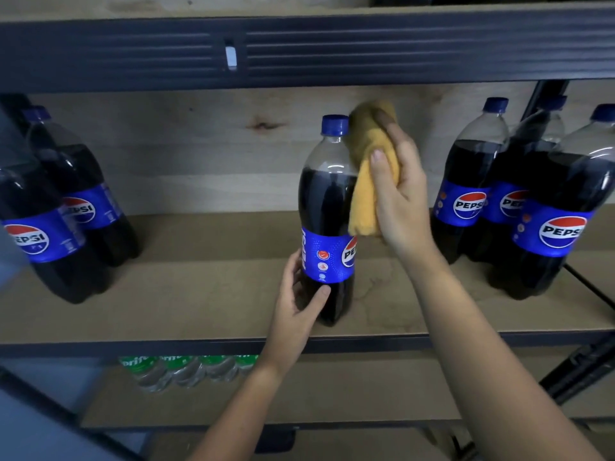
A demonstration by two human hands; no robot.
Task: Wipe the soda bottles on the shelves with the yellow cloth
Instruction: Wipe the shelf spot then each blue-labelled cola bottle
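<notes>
A large Pepsi bottle with a blue cap stands upright in the middle of the wooden shelf. My left hand grips its lower part, thumb across the dark front below the label. My right hand holds the folded yellow cloth against the bottle's right shoulder, just beside the cap. The cloth hangs down to the top of the label.
Two Pepsi bottles stand at the shelf's left end, three more Pepsi bottles at the right. A dark metal beam runs overhead. Green-labelled clear bottles lie on the shelf below. A dark post stands at lower right.
</notes>
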